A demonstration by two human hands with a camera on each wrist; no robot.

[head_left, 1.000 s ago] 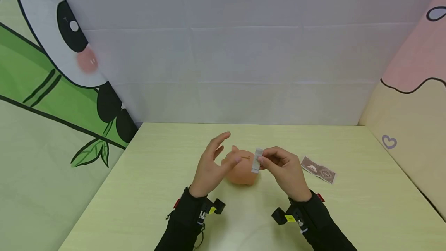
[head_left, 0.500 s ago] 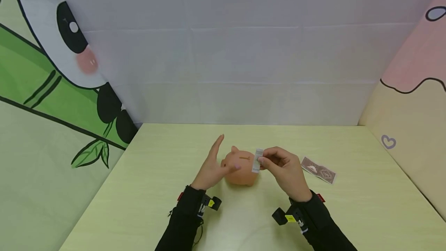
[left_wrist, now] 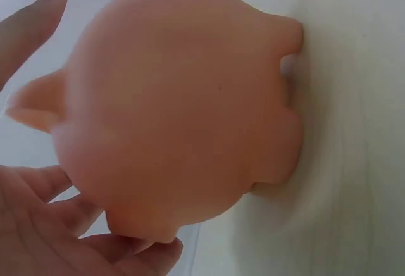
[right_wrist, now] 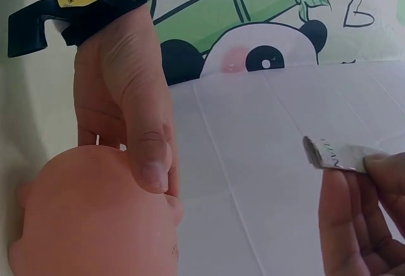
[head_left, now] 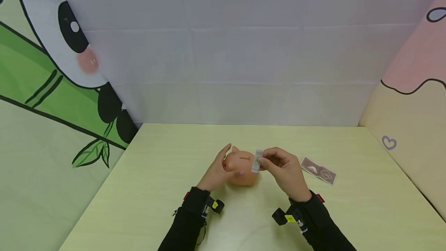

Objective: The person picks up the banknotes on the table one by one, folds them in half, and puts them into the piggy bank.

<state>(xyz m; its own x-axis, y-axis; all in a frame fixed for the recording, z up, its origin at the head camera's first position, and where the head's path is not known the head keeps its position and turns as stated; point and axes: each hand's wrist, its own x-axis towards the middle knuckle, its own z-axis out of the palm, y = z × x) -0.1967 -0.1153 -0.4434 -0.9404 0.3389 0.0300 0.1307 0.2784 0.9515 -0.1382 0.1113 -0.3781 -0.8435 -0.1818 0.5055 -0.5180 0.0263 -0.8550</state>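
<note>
Pinching folded note beside piggy bank, right hand; left hand cupping bank.

Pale green table; white cloth backdrop; panda-bamboo panel at left (cartoon print); pink-cream panel at right.
</note>
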